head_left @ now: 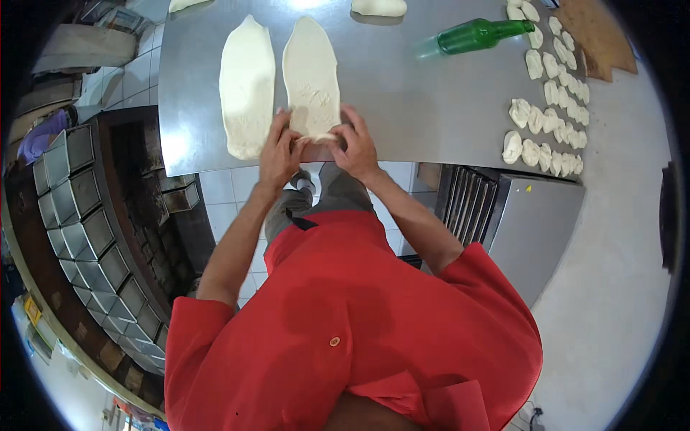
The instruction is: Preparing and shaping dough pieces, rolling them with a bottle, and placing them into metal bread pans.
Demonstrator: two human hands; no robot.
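Observation:
A long flattened sheet of pale dough (311, 72) lies on the steel worktable (402, 115), its near end lifted and curled at the table's front edge. My left hand (282, 140) has its fingers curled on the left corner of that end. My right hand (348, 144) holds the right corner the same way, thumb and fingers bent round the dough. Just left of it, beside my left hand, lies a second flattened dough sheet (246, 82), longer and untouched by my hands.
A green glass bottle (474, 36) lies on its side, upper right. Rows of small dough pieces (546, 122) line the table's right end; a dough log (379, 7) sits behind. Stacked metal tins (79, 208) are at left, a steel cabinet (532, 215) below right, a wooden board (596, 39) beyond.

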